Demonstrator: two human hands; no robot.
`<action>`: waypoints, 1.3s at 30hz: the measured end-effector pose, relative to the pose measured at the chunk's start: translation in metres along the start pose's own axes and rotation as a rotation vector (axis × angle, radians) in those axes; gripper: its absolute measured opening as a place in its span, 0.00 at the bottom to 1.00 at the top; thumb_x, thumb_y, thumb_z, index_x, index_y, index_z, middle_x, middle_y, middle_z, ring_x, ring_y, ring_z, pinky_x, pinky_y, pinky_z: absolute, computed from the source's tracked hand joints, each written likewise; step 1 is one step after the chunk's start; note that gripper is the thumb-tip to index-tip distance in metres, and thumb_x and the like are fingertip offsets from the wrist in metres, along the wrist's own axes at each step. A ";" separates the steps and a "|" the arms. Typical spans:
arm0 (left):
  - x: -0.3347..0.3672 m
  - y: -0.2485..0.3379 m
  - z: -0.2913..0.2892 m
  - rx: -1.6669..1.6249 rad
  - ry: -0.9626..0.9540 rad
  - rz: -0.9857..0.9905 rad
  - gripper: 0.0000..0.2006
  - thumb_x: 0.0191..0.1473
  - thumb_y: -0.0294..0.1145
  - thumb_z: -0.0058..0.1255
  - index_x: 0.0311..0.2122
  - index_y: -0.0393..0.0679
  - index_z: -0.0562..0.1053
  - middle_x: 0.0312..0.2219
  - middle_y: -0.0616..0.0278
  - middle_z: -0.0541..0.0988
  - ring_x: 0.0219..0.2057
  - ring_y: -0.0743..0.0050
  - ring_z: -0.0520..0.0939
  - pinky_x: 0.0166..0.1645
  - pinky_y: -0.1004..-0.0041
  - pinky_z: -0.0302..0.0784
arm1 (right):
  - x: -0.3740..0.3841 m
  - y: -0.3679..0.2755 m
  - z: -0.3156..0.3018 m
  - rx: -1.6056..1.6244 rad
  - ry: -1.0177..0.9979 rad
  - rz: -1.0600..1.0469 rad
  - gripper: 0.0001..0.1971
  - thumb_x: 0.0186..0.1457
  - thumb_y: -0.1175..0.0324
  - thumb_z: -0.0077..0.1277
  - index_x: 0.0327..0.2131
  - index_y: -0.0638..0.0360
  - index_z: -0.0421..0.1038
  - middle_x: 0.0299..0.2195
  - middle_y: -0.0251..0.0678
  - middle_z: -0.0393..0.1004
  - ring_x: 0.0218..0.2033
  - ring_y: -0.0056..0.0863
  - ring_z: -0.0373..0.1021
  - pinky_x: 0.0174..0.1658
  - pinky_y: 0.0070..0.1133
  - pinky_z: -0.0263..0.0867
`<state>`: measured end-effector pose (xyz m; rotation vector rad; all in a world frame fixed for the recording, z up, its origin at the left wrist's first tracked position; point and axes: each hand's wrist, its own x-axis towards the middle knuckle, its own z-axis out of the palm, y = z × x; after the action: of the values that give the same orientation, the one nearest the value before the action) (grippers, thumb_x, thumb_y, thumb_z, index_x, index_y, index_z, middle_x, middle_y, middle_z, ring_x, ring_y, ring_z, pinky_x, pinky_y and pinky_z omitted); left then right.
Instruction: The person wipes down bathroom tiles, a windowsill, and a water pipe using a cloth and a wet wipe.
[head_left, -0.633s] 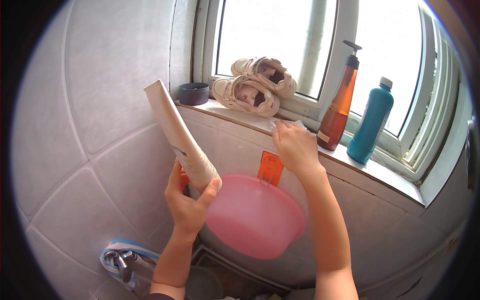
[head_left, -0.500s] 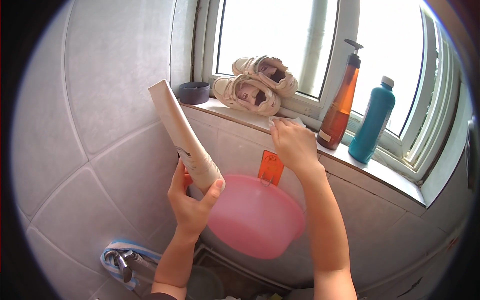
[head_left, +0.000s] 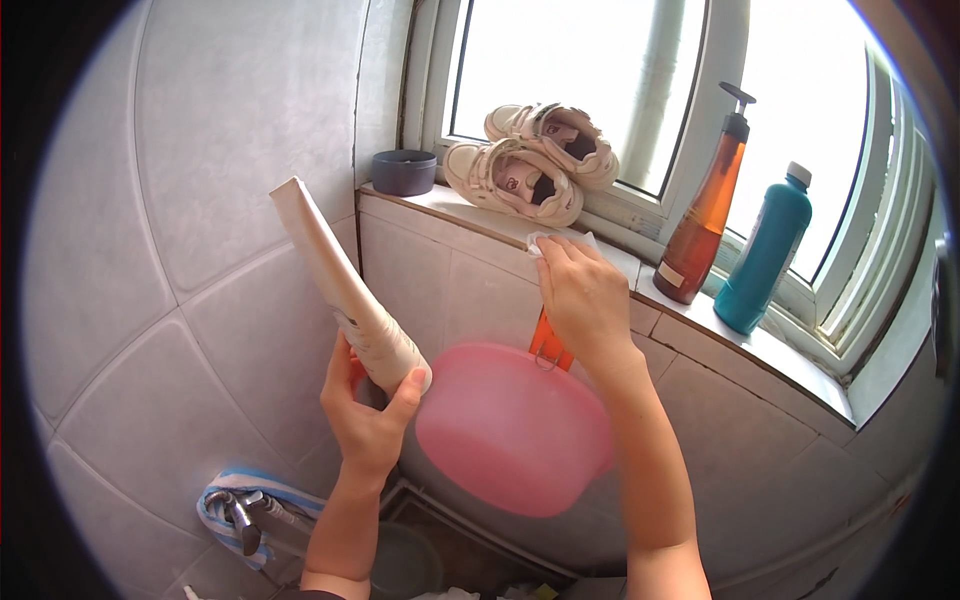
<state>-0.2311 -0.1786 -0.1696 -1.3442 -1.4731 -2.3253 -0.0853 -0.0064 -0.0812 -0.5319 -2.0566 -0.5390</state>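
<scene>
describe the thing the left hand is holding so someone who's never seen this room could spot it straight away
Start at the window sill under the bright window, then drop left to the grey tiled wall. There the left hand holds up a long cream tube, cap end down in its grip and flat crimped end tilted up-left. Unlike the orange pump bottle and teal bottle standing on the sill, it is pale and tapered.

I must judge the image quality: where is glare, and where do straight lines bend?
Head view: the window is blown out white, backlighting the shoes and two bottles; tile joints curve toward the dark round rim; the left hand and right hand look sharp.
</scene>
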 end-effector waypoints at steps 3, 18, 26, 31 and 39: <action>-0.003 -0.003 -0.003 0.000 0.013 -0.009 0.34 0.43 0.29 0.62 0.56 0.29 0.62 0.40 0.56 0.74 0.41 0.70 0.76 0.47 0.71 0.71 | -0.001 -0.002 0.003 -0.003 0.005 -0.005 0.09 0.55 0.70 0.46 0.36 0.63 0.72 0.35 0.37 0.76 0.37 0.33 0.72 0.39 0.27 0.69; -0.002 0.013 0.006 0.000 -0.069 -0.024 0.36 0.43 0.32 0.64 0.56 0.30 0.62 0.39 0.58 0.76 0.40 0.73 0.77 0.47 0.72 0.71 | -0.011 0.028 -0.004 -0.179 -0.053 0.161 0.12 0.56 0.62 0.49 0.33 0.63 0.73 0.27 0.36 0.74 0.33 0.32 0.72 0.37 0.27 0.69; 0.047 0.028 0.059 -0.021 -0.202 0.088 0.34 0.42 0.31 0.65 0.55 0.30 0.65 0.34 0.60 0.78 0.36 0.74 0.79 0.43 0.73 0.74 | -0.033 0.015 -0.031 -0.245 -0.038 0.101 0.13 0.51 0.68 0.51 0.39 0.65 0.71 0.31 0.36 0.73 0.36 0.31 0.71 0.42 0.24 0.69; 0.080 0.043 0.109 -0.057 -0.271 0.151 0.34 0.41 0.35 0.65 0.53 0.30 0.66 0.30 0.59 0.79 0.31 0.72 0.80 0.38 0.72 0.76 | -0.048 0.010 -0.040 -0.339 0.009 0.038 0.18 0.46 0.75 0.49 0.43 0.68 0.70 0.37 0.40 0.73 0.42 0.33 0.71 0.48 0.25 0.68; 0.087 0.026 0.173 0.258 -0.275 0.330 0.32 0.39 0.44 0.66 0.47 0.32 0.70 0.29 0.58 0.78 0.27 0.75 0.80 0.34 0.74 0.77 | -0.075 0.013 -0.042 -0.375 0.060 -0.035 0.19 0.49 0.75 0.47 0.46 0.70 0.71 0.50 0.45 0.70 0.54 0.37 0.66 0.57 0.27 0.63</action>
<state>-0.1629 -0.0292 -0.0639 -1.7257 -1.4239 -1.7424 -0.0129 -0.0311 -0.1232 -0.6886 -1.9179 -0.9595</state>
